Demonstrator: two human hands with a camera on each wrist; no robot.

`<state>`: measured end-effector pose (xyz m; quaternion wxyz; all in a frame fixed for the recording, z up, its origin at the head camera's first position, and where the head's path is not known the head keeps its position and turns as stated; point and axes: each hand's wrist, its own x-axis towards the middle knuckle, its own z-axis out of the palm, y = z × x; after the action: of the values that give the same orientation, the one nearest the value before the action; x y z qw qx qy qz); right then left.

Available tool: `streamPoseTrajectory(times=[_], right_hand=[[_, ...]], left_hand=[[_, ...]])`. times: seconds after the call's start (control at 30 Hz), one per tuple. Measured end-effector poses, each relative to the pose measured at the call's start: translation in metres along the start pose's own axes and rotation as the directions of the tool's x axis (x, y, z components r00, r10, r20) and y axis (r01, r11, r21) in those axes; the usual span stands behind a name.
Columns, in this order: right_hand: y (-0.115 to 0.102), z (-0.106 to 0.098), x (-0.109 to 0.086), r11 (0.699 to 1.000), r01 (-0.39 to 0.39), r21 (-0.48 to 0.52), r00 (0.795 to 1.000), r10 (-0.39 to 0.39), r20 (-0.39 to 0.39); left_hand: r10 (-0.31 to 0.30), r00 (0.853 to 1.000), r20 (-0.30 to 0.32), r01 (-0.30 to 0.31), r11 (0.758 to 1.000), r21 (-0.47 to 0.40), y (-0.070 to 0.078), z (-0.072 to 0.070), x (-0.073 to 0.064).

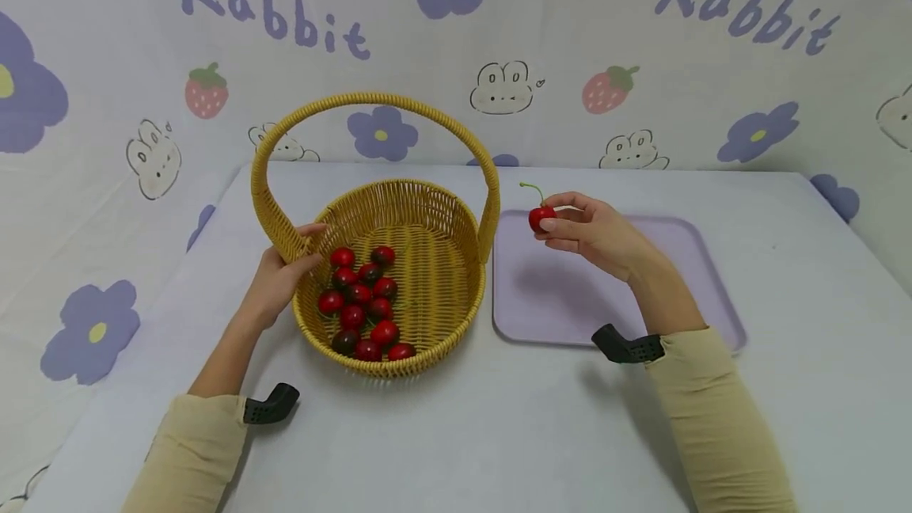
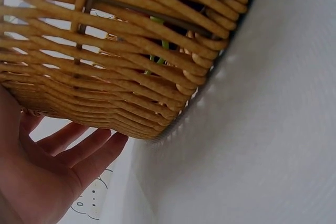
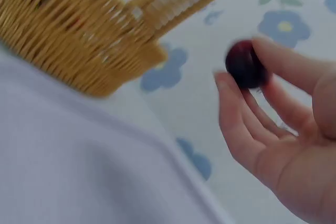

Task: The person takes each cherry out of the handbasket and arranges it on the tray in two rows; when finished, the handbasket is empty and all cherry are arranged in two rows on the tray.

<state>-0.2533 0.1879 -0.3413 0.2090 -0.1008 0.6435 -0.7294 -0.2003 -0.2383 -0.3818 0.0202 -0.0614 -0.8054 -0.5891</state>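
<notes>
A yellow woven basket [image 1: 435,275] with a tall arched handle stands left of centre. Several dark-red cherries [image 1: 359,293] lie in its left half. My left hand [image 1: 274,279] holds the basket's left rim at the foot of the handle; in the left wrist view, its fingertips touch the outer weave. Over the lilac tray [image 1: 687,260], my right hand [image 1: 594,236] pinches one red cherry [image 1: 541,218] between thumb and fingers, its green stem pointing up. The right wrist view shows that cherry [image 3: 245,64] darker and slightly blurred, with the tray [image 3: 52,145] below.
The tray lies flat just right of the basket, on a white-covered table [image 1: 484,434]. Behind rises a white cloth backdrop [image 1: 556,22] printed with flowers, rabbits and strawberries. The basket's handle [image 1: 378,99] arches high above its rim.
</notes>
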Motion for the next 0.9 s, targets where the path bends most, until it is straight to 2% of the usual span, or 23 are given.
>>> streamPoseTrajectory(times=[0.13, 0.27, 0.37, 0.47, 0.73, 0.9], right_hand=[[0.016, -0.004, 0.011, 0.999, -0.04, 0.021, 0.99, 0.042, -0.131], [0.03, -0.006, 0.019, 0.996, -0.072, -0.05, 0.974, 0.059, -0.218], [0.039, -0.006, 0.022, 0.982, -0.097, -0.162, 0.967, 0.054, -0.25], [0.045, -0.004, 0.025, 0.966, -0.118, -0.231, 0.961, 0.053, -0.27], [0.051, 0.0, 0.029, 0.951, -0.181, -0.251, 0.941, 0.092, -0.327], [0.051, 0.005, 0.03, 0.905, -0.206, -0.373, 0.932, 0.066, -0.356]], left_hand=[[0.009, 1.0, 0.003, -0.009, 1.0, -0.002, -0.001, 0.0, 0.0], [0.007, 1.0, 0.001, -0.007, 1.0, 0.0, -0.001, 0.0, -0.001], [0.006, 1.0, 0.001, -0.006, 1.0, 0.002, -0.001, 0.0, -0.001], [0.009, 1.0, 0.002, -0.009, 1.0, 0.003, -0.002, 0.0, -0.001], [0.004, 1.0, -0.001, -0.004, 1.0, 0.009, -0.003, 0.001, 0.0], [-0.003, 1.0, -0.002, 0.003, 1.0, 0.008, -0.003, 0.001, 0.0]])
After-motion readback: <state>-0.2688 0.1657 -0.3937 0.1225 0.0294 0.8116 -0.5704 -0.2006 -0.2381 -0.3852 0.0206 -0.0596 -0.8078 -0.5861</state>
